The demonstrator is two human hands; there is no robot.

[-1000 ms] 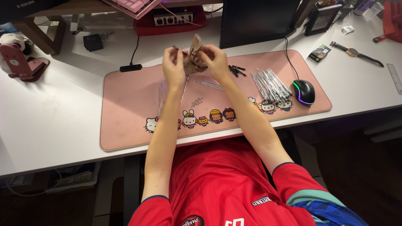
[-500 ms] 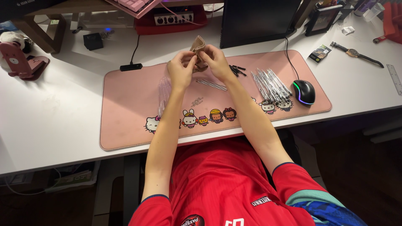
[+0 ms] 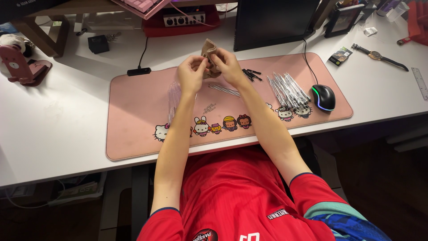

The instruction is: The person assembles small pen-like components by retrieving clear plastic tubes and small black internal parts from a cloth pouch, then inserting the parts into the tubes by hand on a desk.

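We are looking at a home desk, a personal computer corner. On the white surface point(image 3: 58, 129) lies a pink desk mat point(image 3: 138, 120) edged with cartoon figures. At the mat's right end sits a lit computer mouse point(image 3: 324, 97); behind the mat stand a dark monitor point(image 3: 276, 22) and a red audio box point(image 3: 183, 20). Right of the mat lies a wristwatch point(image 3: 378, 56).

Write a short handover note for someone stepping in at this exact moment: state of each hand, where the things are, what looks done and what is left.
Left hand and right hand: raised over the pink desk mat, both pinching a small tan cloth.
Clear pen barrels lie in a pile right of the hands, beside the mouse; small black parts sit near the right hand.
Done: parts laid out.
Left: the pile looks untouched; what is inside the cloth cannot be seen.
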